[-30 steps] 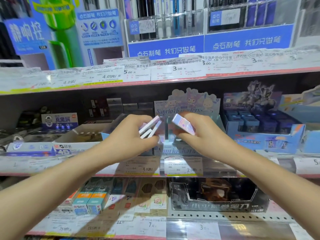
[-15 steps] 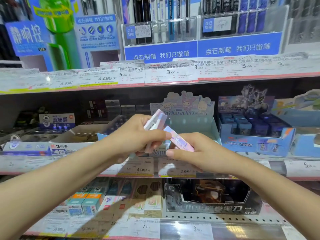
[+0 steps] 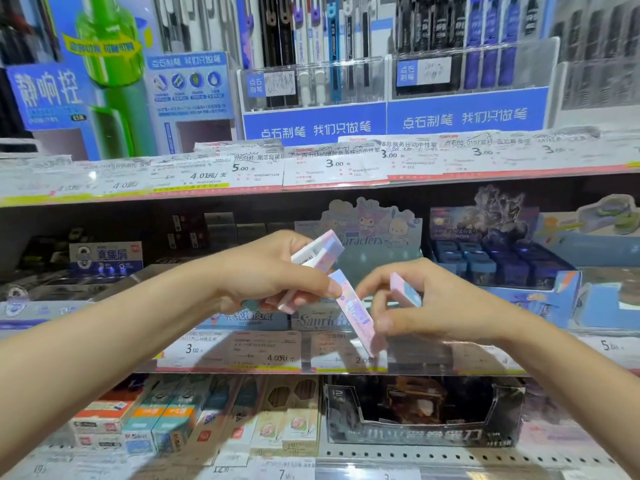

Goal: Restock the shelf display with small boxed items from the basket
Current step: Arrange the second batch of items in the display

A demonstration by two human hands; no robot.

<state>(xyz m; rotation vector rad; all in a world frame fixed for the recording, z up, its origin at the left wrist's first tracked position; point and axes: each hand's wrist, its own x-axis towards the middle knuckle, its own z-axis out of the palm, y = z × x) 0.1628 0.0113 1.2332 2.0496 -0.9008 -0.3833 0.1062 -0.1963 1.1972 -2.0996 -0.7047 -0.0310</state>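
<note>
Stationery shelf (image 3: 311,188), both hands gripping pastel boxes (image 3: 356,310)

Top shelf: blue pen display boxes with white lettering (image 3: 391,121), green pen poster (image 3: 107,64). White price labels (image 3: 332,164) along edge. Lower shelf: black open carton (image 3: 422,434), orange-and-teal boxes (image 3: 138,424).

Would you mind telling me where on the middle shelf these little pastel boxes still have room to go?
The character display tray behind the hands looks open, its pale interior bare between the backing card and front lip. To its right, the blue tray of dark boxes is packed. The left side is crowded with low cartons. Both hands, left and right, hold boxes.
</note>
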